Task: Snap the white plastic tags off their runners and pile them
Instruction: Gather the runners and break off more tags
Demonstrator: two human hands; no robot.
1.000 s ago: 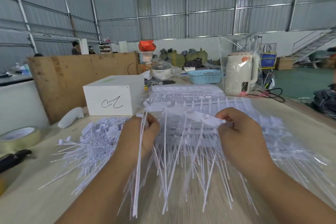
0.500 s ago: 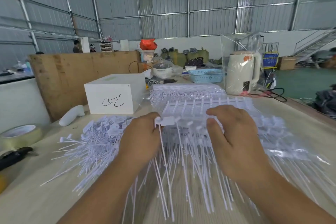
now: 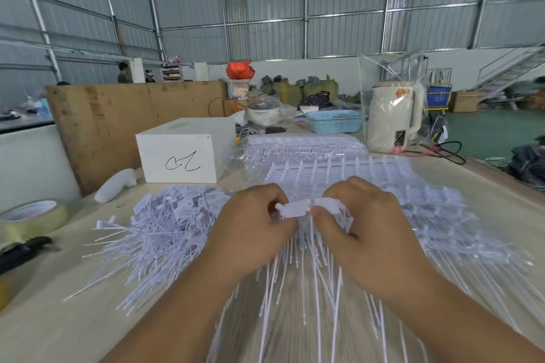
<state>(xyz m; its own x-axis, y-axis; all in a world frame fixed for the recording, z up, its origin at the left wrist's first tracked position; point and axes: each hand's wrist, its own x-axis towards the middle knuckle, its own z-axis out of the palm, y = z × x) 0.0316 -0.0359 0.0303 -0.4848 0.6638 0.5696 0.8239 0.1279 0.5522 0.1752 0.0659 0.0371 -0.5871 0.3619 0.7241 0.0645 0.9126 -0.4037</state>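
Note:
Both hands meet at the table's middle. My left hand (image 3: 253, 224) pinches the left end of a white tag (image 3: 295, 209), and my right hand (image 3: 362, 233) pinches the neighbouring tags (image 3: 327, 203) on the same strip. Their long thin tails (image 3: 312, 283) hang down between my wrists. A pile of loose snapped tags (image 3: 165, 224) lies to the left. Flat sheets of tags still on runners (image 3: 339, 168) are stacked behind and to the right of my hands, partly in clear wrap.
A white box (image 3: 182, 153) with a black scribble stands behind the pile, a white handle-shaped object (image 3: 115, 186) beside it. Tape roll (image 3: 29, 215) and a black tool (image 3: 20, 253) lie at the left edge. A wrapped kettle (image 3: 395, 115) and blue basket (image 3: 336, 121) stand farther back.
My hands have drawn closer together and lower, from about a strip's width apart to nearly touching. They now pinch a short piece of tags between them.

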